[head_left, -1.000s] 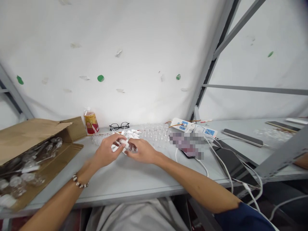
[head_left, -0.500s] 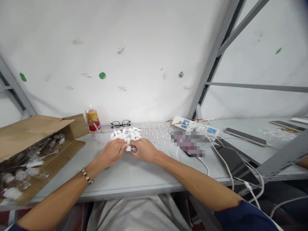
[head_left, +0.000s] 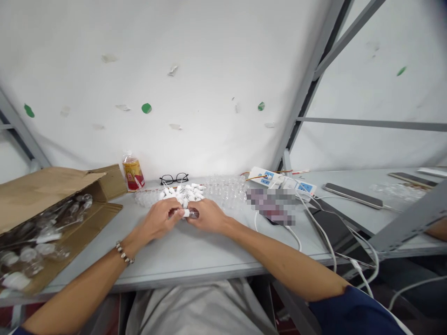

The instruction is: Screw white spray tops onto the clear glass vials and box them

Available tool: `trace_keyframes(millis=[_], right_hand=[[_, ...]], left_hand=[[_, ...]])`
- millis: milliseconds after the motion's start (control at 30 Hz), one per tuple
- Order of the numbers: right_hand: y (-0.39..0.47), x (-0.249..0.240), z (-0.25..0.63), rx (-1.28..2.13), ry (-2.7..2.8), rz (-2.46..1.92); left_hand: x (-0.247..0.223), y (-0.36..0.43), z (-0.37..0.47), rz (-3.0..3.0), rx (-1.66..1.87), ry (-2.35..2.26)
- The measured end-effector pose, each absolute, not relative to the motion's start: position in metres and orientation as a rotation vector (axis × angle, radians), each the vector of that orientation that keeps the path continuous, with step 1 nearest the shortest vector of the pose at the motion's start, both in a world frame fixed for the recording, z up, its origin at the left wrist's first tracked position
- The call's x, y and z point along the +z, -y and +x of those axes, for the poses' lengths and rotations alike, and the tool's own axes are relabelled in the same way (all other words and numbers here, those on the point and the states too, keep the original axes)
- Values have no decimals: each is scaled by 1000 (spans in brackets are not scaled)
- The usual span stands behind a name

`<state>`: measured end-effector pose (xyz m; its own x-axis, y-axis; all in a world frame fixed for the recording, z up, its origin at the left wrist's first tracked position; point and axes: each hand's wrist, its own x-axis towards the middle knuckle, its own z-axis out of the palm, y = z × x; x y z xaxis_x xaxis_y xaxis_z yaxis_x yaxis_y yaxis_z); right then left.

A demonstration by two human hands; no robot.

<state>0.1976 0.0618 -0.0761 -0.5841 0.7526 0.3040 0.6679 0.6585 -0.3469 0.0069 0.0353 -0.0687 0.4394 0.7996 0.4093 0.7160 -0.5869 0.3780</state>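
Note:
My left hand (head_left: 161, 217) is closed with its thumb and fingers on a white cap (head_left: 186, 213). The cap sits at the mouth of a small clear bottle (head_left: 193, 213), which lies sideways in the closed fingers of my right hand (head_left: 208, 216). Most of the bottle is hidden by that hand. Right behind both hands is a heap of white pump tops (head_left: 181, 193), some with thin tubes sticking up. Clear empty bottles (head_left: 226, 188) lie in a spread beyond my right hand, with more clear pieces behind my left.
At left, an open cardboard box (head_left: 108, 216) holds several clear bottles with white tops. A labelled bottle (head_left: 133, 173) and black glasses (head_left: 174, 178) are by the wall. Rightward are a power strip (head_left: 281, 180), a blurred phone (head_left: 270, 207), a dark tablet (head_left: 338, 232) and loose white cables.
The view has shifted slightly. My left fingers have changed their hold on the white cap, with a gap now showing between thumb and fingers. My right hand keeps its grip on the bottle.

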Motion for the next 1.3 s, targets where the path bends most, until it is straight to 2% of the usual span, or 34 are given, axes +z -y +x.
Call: trace_keyframes(millis=[233,367,467,633,767,833,1067,1167,1300], right_hand=[[-60,-75,197,235,2431,-1121],[-60,-74,198,249,2420,-1130],[-61,-73,199,254,2402,-1144],[-65,-70,200,324,2206,-1156],[-69,-70,201,550,1978,-1049],[-69,-70,200,702,1931,-939],[-64,-72,194,1141,1852,-710],[-64,-75,193,1145,1849,-739],[-67,-79,194,980,1874,-751]], left_hand=[[-67,-38,6,2416,836,-1542],[-66,-37,3,2511,879,-1340],[-68,-36,5,2480,917,-1366],[-71,-52,-1,1940,1396,-1602],[-70,-63,-6,1662,1688,-1534],[-71,-60,-1,1750,1637,-1467],[-73,-33,19,2357,1024,-1455],[-73,-33,16,2426,901,-1462],[-71,-37,12,2511,888,-1394]])
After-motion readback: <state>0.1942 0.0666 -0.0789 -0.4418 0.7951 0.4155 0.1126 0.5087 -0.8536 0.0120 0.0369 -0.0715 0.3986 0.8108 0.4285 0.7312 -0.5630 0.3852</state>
